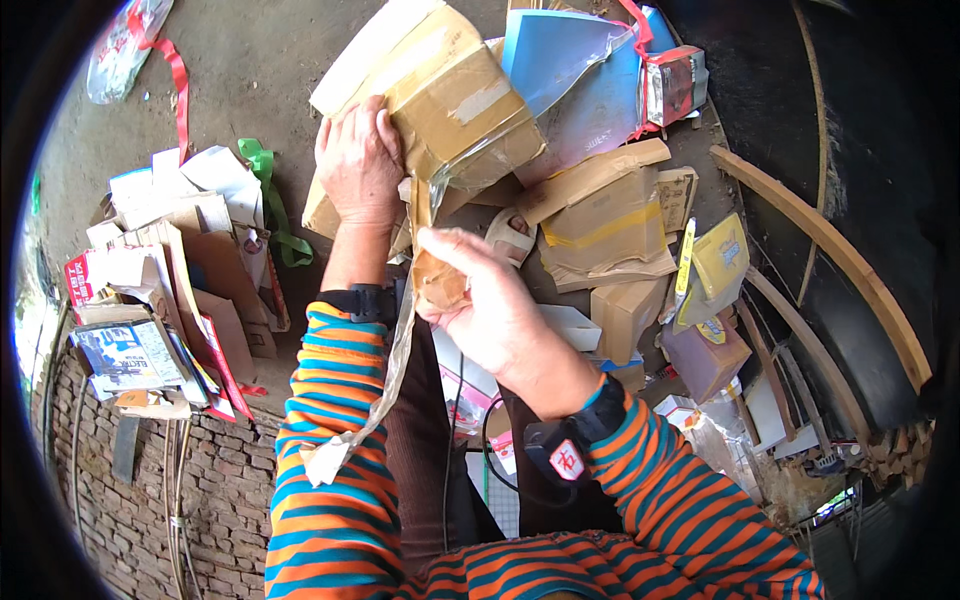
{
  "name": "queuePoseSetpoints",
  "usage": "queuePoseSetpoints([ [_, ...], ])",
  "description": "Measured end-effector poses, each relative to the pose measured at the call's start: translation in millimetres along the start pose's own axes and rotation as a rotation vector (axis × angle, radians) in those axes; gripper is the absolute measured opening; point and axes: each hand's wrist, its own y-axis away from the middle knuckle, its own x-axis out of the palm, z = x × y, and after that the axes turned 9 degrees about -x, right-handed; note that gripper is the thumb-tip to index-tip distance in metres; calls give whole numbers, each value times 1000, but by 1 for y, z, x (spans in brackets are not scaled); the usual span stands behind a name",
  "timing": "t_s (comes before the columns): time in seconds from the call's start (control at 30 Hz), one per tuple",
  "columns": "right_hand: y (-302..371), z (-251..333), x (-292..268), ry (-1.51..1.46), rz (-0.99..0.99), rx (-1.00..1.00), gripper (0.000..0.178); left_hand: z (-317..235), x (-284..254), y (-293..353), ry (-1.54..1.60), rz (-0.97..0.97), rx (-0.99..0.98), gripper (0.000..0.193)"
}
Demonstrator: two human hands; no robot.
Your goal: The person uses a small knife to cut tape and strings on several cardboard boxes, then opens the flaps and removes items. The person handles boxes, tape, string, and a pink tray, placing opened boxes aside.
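Note:
A brown cardboard box (pixel 465 100) sits tilted in front of me, with shiny clear tape along its lower edge. My left hand (pixel 360 165) grips its left side, fingers curled against the cardboard. Just nearer, my right hand (pixel 490 305) is closed on a crumpled strip of packing tape (pixel 400 350). The tape runs up to the box's near corner, and its loose tail hangs down over my left sleeve, ending in a pale torn scrap (pixel 327 460). The fingertips of my right hand are partly hidden behind the bunched tape.
At left stands a stack of flattened cardboard and paper (pixel 190 290) beside a green strap (pixel 270 200). Flattened cartons (pixel 605 225), a small box (pixel 630 310) and blue plastic sheeting (pixel 570 70) lie to the right. A curved wooden strip (pixel 840 245) leans along the dark right side.

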Motion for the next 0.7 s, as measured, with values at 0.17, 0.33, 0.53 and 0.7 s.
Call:
queuePoseSetpoints([
  [0.17, -31, -9, -29, -117, -201, 164, 10, 0, 23, 4, 98, -58, -167, 28],
  [0.33, -60, 24, -73, 197, -239, 27, 14, 13, 25, -8, 83, 72, -235, 34],
  [0.53, -34, 117, -152, 3, -293, -197, 40, 0, 23, -6, 172, 116, -407, 17],
  [0.7, -18, 164, -169, 748, -963, -568, 11, -16, 24, -1, 109, 50, -362, 14],
])
